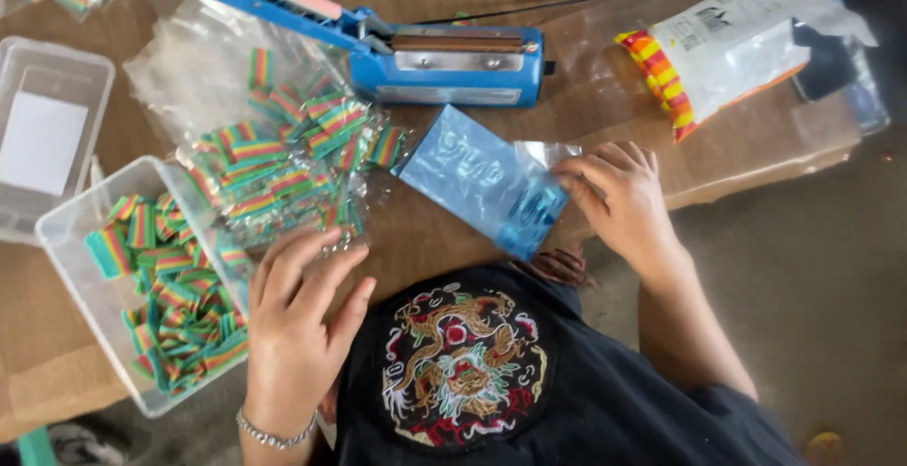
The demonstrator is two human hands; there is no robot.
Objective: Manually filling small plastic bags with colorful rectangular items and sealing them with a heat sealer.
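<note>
Brown wooden desk is filling most of the view, with a sheet of brown cardboard lying toward 2 o'clock.

Right hand is resting at 3 o'clock of centre, its fingertips pinching the corner of a small flat blue-tinted plastic pouch; grip is grasping the pouch edge. The pouch is lying flat on the desk at centre, just below the blue impulse heat sealer at 12 o'clock, whose long arm is reaching toward 10 o'clock.

Left hand is lying palm down at 7 o'clock, fingers spread, grip released, touching the lower edge of a crinkled clear plastic bag of rainbow-striped candy strips.

Clear rectangular plastic tub at 8 o'clock is holding more of the striped pieces. A second clear tub at 9 o'clock is showing only a white sheet. A white-and-clear packet with red and yellow stripes is lying at 2 o'clock.

Handling judgement: pouch is looking very light, thin, limp and slippery; likely best taken at a corner or the open mouth, between thumb and fingertip. Candy strips are appearing soft, bendable, possibly tacky.
</note>
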